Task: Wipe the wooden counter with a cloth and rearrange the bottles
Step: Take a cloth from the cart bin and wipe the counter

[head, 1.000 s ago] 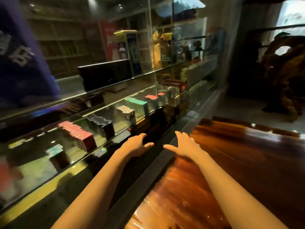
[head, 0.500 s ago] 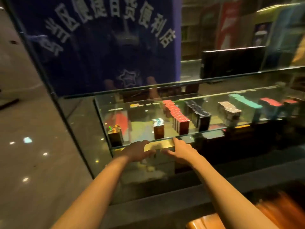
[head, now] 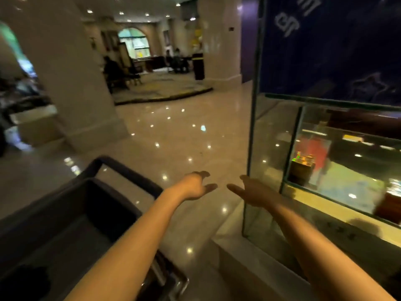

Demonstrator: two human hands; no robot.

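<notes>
Glossy lobby floor (head: 173, 135), glass case (head: 271, 135) rt; both hands (head: 195, 185) (head: 253, 192) released, nothing held.

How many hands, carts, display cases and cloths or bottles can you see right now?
Hands: 2, left hand and right hand, both empty
Dark cart: 1
Glass display case: 1
Cloths: 0
Bottles: 0
Total: 4

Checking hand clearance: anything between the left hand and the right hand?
Nothing. In the head view the left hand and right hand are both open and empty, with only glossy floor showing through the gap between them.
</notes>
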